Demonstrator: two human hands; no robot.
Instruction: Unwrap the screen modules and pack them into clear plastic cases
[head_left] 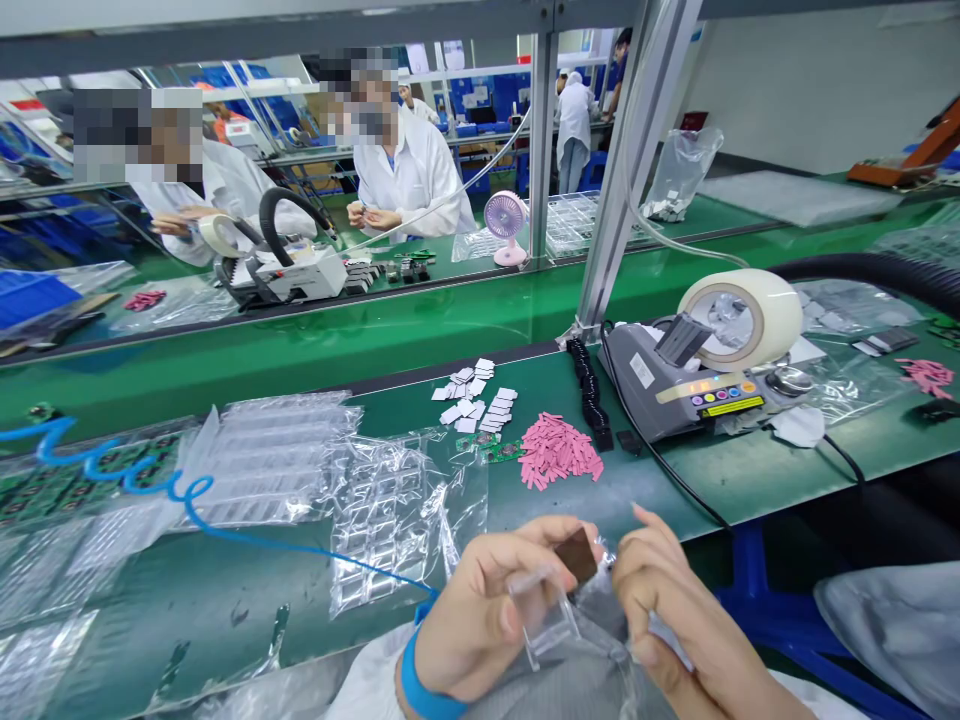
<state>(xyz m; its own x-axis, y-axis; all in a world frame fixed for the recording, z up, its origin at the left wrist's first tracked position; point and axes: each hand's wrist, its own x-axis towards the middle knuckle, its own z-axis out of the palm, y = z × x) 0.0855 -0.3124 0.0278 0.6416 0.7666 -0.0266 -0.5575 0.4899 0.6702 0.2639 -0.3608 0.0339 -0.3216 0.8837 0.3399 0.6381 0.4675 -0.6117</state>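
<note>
My left hand (480, 605), with a blue strap (427, 685) round the wrist, is closed on a small dark rectangular panel (577, 560). A clear plastic tray piece (551, 630) juts out between its thumb and fingers. My right hand (679, 610) is close by on the right, fingers curled in, the index raised a little. Some clear plastic shows beside its fingertips, but what they grip is partly hidden and blurred. Beyond both hands lie a heap of pink strips (559, 450), small green circuit boards (504, 452) and white square pads (476, 395).
A grey tape dispenser (660, 390) with a big tape roll (780, 320) stands right. Clear plastic trays (277, 450) lie left, crossed by a blue coiled cord (187, 490). A metal post (622, 170) rises behind. Co-workers in white coats (409, 165) sit across the bench.
</note>
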